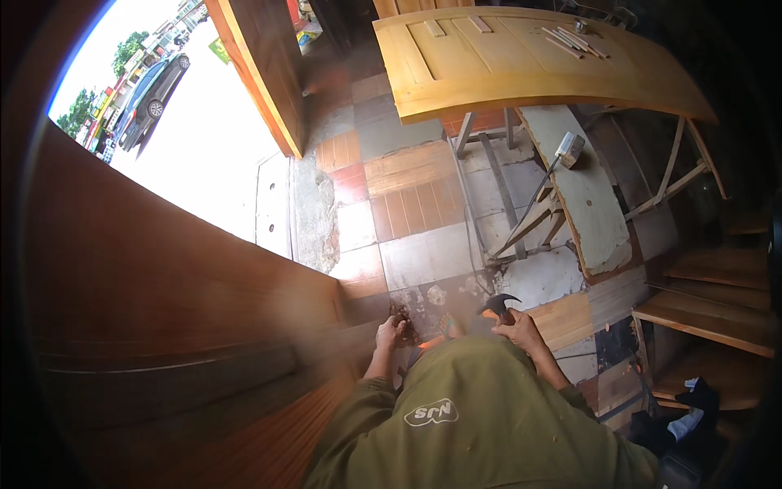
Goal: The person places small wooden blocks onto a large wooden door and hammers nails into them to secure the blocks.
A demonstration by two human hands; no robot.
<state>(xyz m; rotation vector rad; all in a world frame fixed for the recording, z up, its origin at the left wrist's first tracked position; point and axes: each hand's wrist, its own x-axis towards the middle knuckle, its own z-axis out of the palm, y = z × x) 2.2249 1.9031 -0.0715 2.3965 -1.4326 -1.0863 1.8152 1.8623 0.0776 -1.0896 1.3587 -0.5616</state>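
Observation:
My right hand is wrapped round a claw hammer, gripping it close under the dark head, with the curved claw showing above my fingers. An orange part shows beside the head; most of the handle is hidden. My left hand is closed, thumb and fingers pressed together, low beside the edge of a large brown wooden panel. What it pinches, if anything, is too small to make out. Below both hands lies a worn patch of tiled floor.
A wooden door panel lies on trestles ahead, with thin wood strips on it. A power socket box with a cable rests on a pale board. Wooden shelves stand at right. A doorway opens at left, past an upright plank.

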